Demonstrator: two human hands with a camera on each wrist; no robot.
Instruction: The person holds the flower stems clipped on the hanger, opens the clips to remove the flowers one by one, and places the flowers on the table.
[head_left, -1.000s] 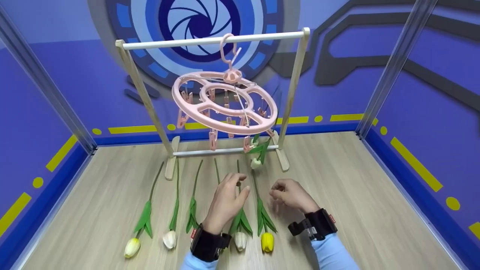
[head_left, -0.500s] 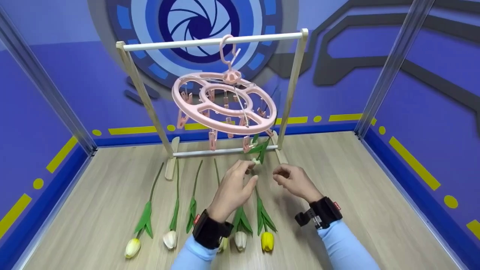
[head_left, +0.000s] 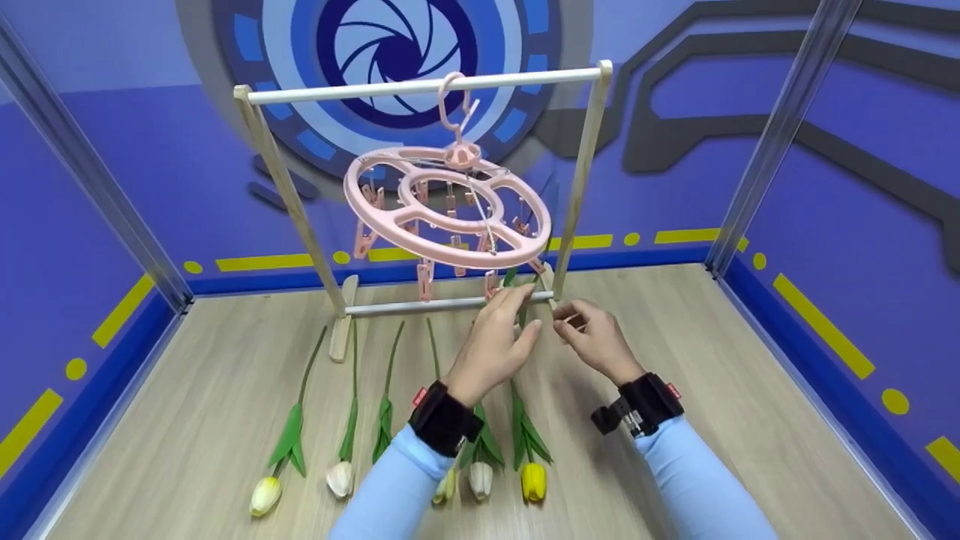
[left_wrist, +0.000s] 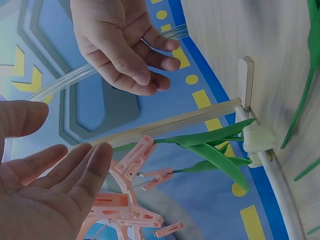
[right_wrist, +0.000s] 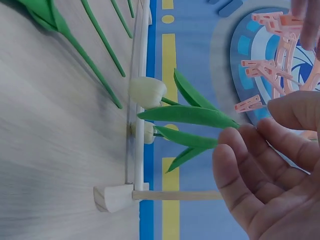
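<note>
My left hand point(head_left: 495, 337) reaches up beneath the front right of the pink round clip hanger point(head_left: 450, 255), fingers extended and thumb apart, holding nothing. My right hand point(head_left: 596, 341) is just right of it, fingers loosely bent and empty. Two white tulips hang head-down from the hanger's pink clips point(left_wrist: 135, 159); the nearer tulip point(right_wrist: 147, 92) and the farther tulip point(right_wrist: 145, 133) show plainly in the right wrist view. In the head view my left hand covers most of them. The hanger hooks over the top bar point(head_left: 420, 86) of a wooden stand.
Several tulips lie in a row on the table, blooms toward me: a cream tulip point(head_left: 266, 496) at the left, a white tulip point(head_left: 340, 480), and a yellow tulip point(head_left: 534, 481) at the right. The stand's right post point(head_left: 585, 180) rises behind my right hand. Blue printed walls enclose the table.
Both hands have moved forward and up from over the lying tulips toward the hanger's right side. The left hand now hides the hanging blooms in the head view. The lying tulips have not moved.
</note>
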